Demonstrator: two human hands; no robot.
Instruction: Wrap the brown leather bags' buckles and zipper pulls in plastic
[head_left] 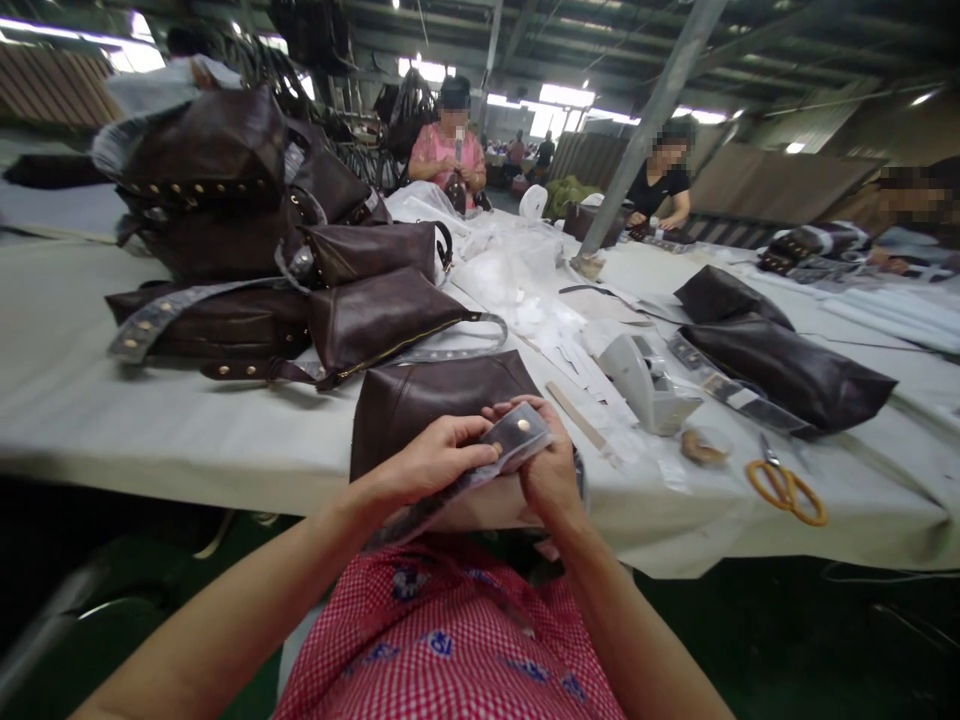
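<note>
Both my hands grip a dark bag strap (pixel 517 428) wrapped in clear plastic, with brass-coloured studs near its end. My left hand (pixel 442 458) pinches it from the left, thumb on top beside a stud. Around the strap's end, from the right, curl the fingers of my right hand (pixel 551 470). The strap's other part runs down to the left, towards my lap. Directly behind my hands, at the table's front edge, lies a dark brown leather bag (pixel 427 400), partly hidden by them.
Several brown bags (pixel 210 230) are piled on the left of the cloth-covered table (pixel 60 380). At right are a tape dispenser (pixel 649 385), a tape roll (pixel 705 447), yellow-handled scissors (pixel 786 490) and more bags (pixel 787 365). A metal post (pixel 652 120) rises mid-table. Other people work across it.
</note>
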